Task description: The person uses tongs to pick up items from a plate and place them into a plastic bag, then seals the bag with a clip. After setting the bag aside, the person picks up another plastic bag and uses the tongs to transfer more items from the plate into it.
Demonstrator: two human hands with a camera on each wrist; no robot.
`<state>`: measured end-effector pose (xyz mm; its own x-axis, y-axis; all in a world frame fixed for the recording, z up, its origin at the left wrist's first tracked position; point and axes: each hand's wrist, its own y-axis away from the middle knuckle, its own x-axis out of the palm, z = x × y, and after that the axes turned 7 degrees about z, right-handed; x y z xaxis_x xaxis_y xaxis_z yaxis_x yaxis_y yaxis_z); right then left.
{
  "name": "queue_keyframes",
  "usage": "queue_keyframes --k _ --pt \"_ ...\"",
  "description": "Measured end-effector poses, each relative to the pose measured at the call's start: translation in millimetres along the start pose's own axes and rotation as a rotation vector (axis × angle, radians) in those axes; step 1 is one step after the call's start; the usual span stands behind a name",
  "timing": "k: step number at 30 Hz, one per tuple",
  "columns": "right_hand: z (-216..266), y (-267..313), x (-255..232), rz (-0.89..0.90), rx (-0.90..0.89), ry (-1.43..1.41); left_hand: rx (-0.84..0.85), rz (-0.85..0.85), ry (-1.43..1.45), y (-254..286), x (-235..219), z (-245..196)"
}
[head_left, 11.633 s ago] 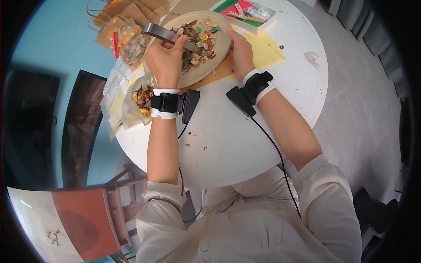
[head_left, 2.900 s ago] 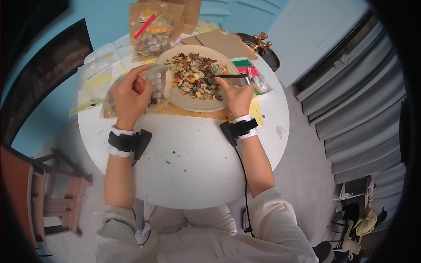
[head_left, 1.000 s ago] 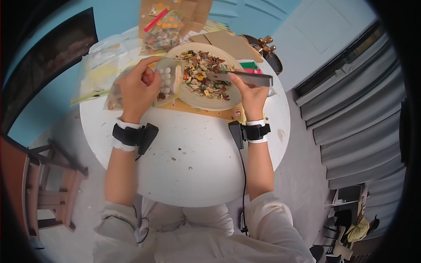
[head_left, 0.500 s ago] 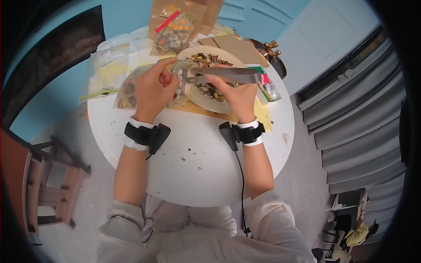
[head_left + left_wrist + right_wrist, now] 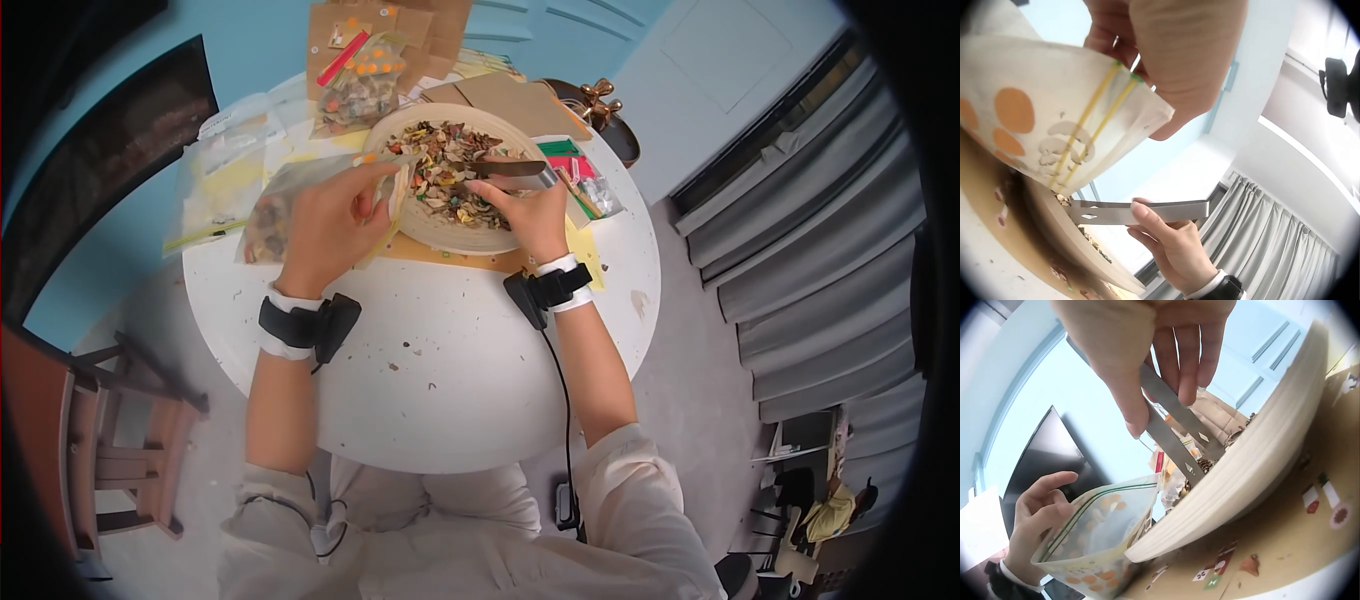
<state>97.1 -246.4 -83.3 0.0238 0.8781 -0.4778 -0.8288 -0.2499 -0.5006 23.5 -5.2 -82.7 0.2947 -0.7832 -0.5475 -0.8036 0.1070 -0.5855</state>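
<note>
In the head view, my right hand [image 5: 540, 220] grips metal tongs [image 5: 515, 168] between thumb and fingers. Their tips reach into dried potpourri [image 5: 450, 150] heaped on a round pale plate [image 5: 450, 240]; in the right wrist view the two arms of the tongs [image 5: 1174, 447] stand a little apart just behind the plate's rim. My left hand [image 5: 335, 225] holds the upper edge of a clear zip bag [image 5: 1029, 100] with orange and white dots. Its mouth gapes beside the plate's left rim. Potpourri shows inside the zip bag's lower part in the head view.
Behind the plate stand a filled bag with a red zip [image 5: 365, 85] and kraft paper bags [image 5: 435, 35]. Flat plastic bags [image 5: 225, 175] lie at the left, a box of small packets [image 5: 595, 195] at the right. Crumbs dot the white round table [image 5: 440, 320].
Earlier my left hand held the tongs and my right the tilted plate. Lately the tongs, in my right hand, swung left to the zip bag's mouth, then back over the plate.
</note>
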Motion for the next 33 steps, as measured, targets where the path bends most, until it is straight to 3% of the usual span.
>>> queue_keyframes --k 14,19,25,28,33 --pt "-21.4 -6.2 5.5 -0.109 0.069 0.003 -0.002 -0.017 -0.018 1.0 -1.7 1.3" --pt "11.6 -3.1 -7.0 -0.149 0.059 -0.084 -0.037 -0.035 -0.004 0.9 -4.5 0.2" --pt "62.7 6.3 -15.2 -0.007 -0.119 -0.031 -0.046 -0.128 0.048 -0.2 -4.3 3.1" --pt "85.3 15.2 9.4 0.082 -0.108 -0.205 -0.050 -0.157 0.097 0.5 -2.0 6.5" --pt "76.5 18.8 39.0 0.141 -0.091 -0.147 -0.044 -0.172 0.138 1.0 0.2 10.7"
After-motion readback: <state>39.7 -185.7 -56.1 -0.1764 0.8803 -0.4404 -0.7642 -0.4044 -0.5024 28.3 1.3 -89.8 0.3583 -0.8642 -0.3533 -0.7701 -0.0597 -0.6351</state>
